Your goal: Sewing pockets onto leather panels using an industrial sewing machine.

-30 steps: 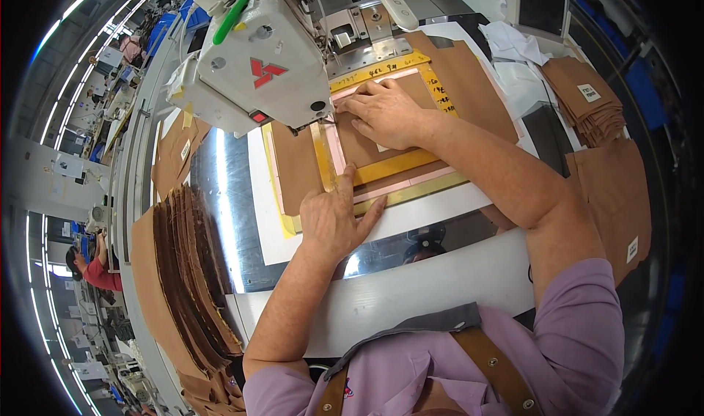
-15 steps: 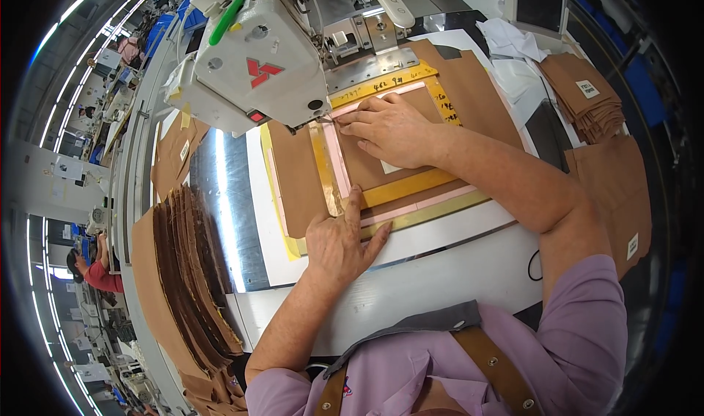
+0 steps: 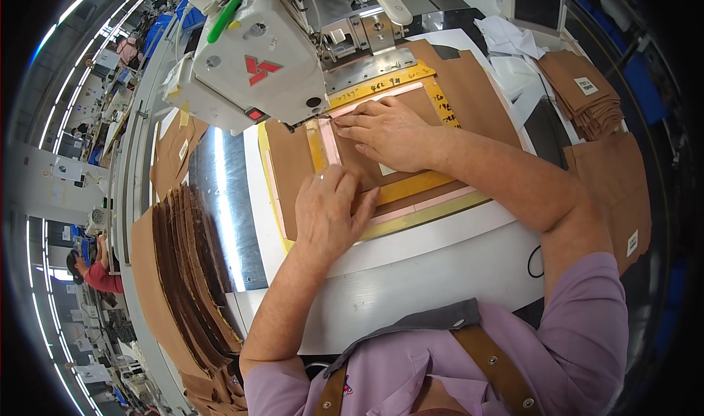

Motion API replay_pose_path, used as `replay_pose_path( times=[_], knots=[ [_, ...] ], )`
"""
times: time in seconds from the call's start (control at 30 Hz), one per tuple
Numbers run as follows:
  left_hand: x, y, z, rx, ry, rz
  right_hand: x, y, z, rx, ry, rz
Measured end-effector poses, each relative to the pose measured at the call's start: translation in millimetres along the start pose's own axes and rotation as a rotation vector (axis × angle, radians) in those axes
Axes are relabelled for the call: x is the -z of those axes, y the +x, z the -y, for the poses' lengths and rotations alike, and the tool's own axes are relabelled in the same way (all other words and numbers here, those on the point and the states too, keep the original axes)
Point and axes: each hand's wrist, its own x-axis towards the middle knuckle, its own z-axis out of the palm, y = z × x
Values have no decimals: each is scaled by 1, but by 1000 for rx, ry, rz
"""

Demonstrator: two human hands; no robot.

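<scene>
Brown cloth (image 3: 419,102) lying inside a yellow frame (image 3: 412,189) at a sewing machine (image 3: 257,60), already in place but apparently not fully sewn, beneath a flat, ungripping right hand (image 3: 392,134) and a curled left hand (image 3: 330,207) of unclear grip.

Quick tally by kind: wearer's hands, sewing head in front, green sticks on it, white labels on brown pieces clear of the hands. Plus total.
Hands: 2 (left hand, right hand)
Sewing head: 1
Green stick: 1
White labels: 3 (left label, upper right label, lower right label)
Total: 7
</scene>
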Motion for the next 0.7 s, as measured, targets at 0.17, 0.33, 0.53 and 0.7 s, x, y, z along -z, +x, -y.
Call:
replay_pose_path(
  times=[0.17,0.33,0.53,0.7],
  knots=[
    [-21,36,26,-42,1,-114,0,1,3,1,-12,-91],
    [-25,39,34,-50,128,-54,26,-25,-11,-119,-132,76],
    [-18,45,24,-5,264,69,31,-47,-10,-246,-294,59],
    [-16,46,22,2,268,74,29,-48,-9,-294,-201,64]
  ],
)
